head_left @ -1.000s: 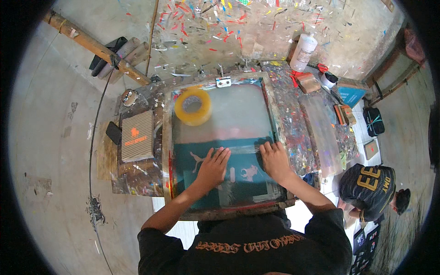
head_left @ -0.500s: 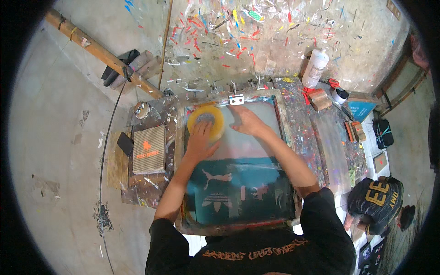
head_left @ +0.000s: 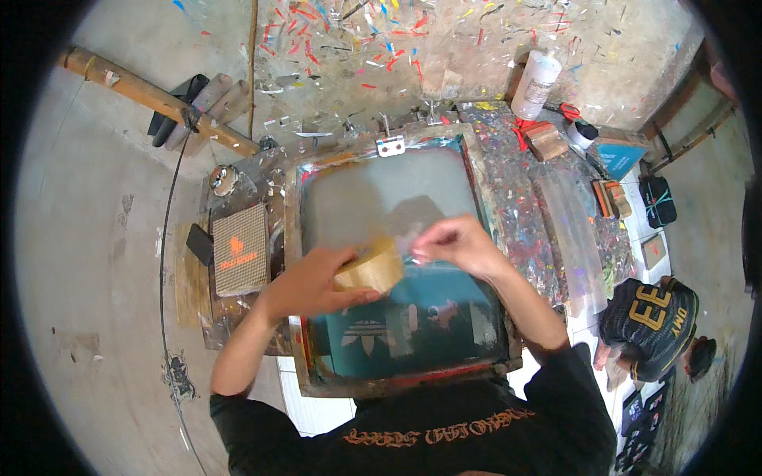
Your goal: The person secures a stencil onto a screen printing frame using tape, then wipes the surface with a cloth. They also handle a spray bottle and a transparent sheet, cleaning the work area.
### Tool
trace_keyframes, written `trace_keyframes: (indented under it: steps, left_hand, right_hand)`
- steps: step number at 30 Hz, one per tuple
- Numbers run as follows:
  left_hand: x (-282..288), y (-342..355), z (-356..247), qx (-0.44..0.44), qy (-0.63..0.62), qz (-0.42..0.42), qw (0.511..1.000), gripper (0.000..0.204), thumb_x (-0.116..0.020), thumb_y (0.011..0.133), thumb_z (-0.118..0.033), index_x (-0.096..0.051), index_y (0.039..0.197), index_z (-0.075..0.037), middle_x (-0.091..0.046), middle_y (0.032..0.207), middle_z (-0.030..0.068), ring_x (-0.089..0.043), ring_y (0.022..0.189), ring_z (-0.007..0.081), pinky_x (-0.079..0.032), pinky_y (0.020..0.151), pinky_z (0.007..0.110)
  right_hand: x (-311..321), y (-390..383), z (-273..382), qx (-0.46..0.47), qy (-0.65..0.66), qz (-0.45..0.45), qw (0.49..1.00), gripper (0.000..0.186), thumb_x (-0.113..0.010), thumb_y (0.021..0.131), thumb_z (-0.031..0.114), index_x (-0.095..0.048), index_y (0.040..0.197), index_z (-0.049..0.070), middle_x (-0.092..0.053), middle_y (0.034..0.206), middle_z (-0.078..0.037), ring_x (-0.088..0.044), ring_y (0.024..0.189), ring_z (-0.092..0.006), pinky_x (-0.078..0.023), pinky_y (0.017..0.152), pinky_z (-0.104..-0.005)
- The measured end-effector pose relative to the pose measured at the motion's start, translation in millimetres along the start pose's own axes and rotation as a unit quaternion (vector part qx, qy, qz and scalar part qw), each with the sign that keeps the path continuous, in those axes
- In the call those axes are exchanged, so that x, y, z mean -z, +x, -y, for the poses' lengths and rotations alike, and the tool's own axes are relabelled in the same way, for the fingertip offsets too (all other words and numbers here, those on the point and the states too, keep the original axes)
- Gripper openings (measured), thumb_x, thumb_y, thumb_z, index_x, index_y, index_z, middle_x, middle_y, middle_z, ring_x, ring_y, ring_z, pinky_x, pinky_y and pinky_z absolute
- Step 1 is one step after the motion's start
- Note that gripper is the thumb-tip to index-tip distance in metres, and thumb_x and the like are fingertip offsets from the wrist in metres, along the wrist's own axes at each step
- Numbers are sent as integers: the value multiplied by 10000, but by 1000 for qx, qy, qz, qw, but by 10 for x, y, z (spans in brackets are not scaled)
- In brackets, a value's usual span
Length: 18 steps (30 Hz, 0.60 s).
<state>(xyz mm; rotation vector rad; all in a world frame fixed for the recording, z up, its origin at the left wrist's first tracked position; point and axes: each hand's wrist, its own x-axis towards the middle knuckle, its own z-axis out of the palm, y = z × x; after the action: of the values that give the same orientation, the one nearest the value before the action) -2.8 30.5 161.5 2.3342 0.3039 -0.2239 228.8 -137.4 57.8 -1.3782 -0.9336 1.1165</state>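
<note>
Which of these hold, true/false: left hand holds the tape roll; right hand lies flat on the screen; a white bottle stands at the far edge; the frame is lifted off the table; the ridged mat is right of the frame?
1. The left hand holds the tape roll: true.
2. The right hand lies flat on the screen: false, it is raised, fingers pinched by the roll.
3. A white bottle stands at the far edge: true.
4. The screen frame is lifted off the table: false, it lies flat.
5. The ridged mat is right of the frame: false, left.

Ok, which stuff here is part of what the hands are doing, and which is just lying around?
In use:
left hand
right hand
tape roll
screen frame

Lying about:
white bottle
wooden pole
mesh pad
wood blocks
</note>
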Motion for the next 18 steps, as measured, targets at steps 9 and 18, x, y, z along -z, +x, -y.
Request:
trace_keyframes:
  steps: [9,18]
  left_hand:
    - [109,-615,-257,215,33,176,960,690,-680,912,-632,-741,1121,22,-747,970,198,-725,876,265,-569,776,403]
    - [96,-1497,-1407,-165,430,-337,821,429,-850,784,-530,-792,1102,-248,-690,1013,20,-680,788,179,-511,587,277]
  right_hand:
    - [568,-1617,-102,-63,53,-166,983,56,-768,884,-26,-749,925,-60,-750,851,-155,-740,764,-217,-612,689,-334]
    - [1055,-2751,336,403,-186,-293,847,179,-828,703,59,-671,785,33,-637,735,-58,-600,582,-164,-413,568,-269]
